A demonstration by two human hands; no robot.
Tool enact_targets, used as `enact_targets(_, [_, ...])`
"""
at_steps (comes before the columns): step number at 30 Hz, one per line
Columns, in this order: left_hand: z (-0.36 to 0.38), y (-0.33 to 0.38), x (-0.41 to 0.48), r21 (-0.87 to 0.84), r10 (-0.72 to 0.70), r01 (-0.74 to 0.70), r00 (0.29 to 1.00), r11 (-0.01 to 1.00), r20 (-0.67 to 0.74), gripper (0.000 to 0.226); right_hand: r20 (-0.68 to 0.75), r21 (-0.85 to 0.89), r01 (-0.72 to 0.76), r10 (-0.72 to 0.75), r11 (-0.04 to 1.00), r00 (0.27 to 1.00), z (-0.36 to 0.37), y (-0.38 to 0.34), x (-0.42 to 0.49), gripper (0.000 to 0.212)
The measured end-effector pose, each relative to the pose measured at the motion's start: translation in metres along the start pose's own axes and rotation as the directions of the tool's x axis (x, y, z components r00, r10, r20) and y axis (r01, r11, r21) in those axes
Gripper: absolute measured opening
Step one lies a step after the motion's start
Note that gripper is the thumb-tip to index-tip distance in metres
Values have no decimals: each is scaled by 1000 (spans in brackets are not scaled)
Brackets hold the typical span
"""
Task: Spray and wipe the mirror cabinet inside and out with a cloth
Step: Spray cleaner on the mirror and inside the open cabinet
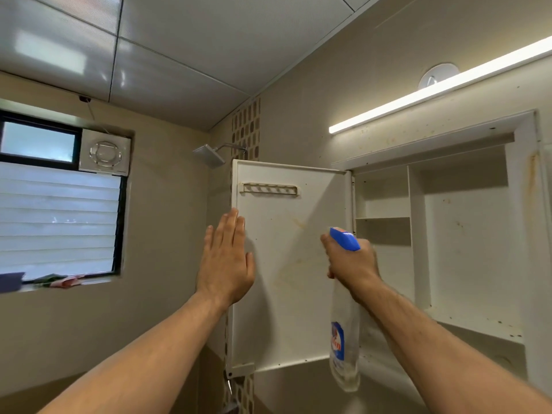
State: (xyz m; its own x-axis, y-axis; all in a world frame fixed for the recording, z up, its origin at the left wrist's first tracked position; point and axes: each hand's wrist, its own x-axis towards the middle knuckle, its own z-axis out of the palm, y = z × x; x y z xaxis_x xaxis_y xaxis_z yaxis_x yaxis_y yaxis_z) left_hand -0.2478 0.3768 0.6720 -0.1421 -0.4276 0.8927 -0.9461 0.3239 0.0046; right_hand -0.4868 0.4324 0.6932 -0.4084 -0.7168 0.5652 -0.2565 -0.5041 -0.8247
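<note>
The white mirror cabinet (pixel 466 234) hangs open on the wall, its stained shelves bare. Its door (pixel 286 264) is swung out to the left, showing a yellowed inner face with a small hook rail near the top. My left hand (pixel 227 261) lies flat with straight fingers against the door's free left edge. My right hand (pixel 351 261) grips the neck of a clear spray bottle (pixel 345 348) with a blue trigger head, the nozzle turned toward the door's inner face. No cloth is in view.
A lit tube light (pixel 433 88) runs above the cabinet. A shower head (pixel 209 155) sticks out behind the door's top left corner. On the left wall are a louvred window (pixel 59 219), an exhaust fan (pixel 105 153) and clutter on the sill.
</note>
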Motion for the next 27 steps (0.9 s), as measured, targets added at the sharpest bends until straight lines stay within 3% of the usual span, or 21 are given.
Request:
enact_targets(3, [3, 3, -3, 30, 41, -41, 999, 999, 3, 77, -130, -44, -78, 72, 996, 989, -22, 11, 10, 30])
enact_targets(11, [14, 5, -12, 79, 69, -74, 996, 994, 60, 80, -230, -74, -176, 155, 982, 961, -59, 45, 14, 39])
enact_targets(15, [17, 5, -21, 95, 67, -73, 996, 993, 66, 80, -107, -18, -145, 142, 989, 984, -57, 51, 0, 24])
enact_targets(21, [22, 1, -39, 105, 45, -51, 997, 993, 57, 83, 6, -106, -154, 155, 982, 988, -28, 56, -38, 41])
enact_targets(25, [23, -10, -57, 98, -33, 26, 998, 995, 62, 80, 193, -86, -64, 80, 994, 978, -3, 52, -69, 29])
enact_targets(27, [23, -15, -66, 83, -71, 65, 995, 994, 70, 79, 268, -107, -11, 40, 994, 963, 11, 50, -85, 41])
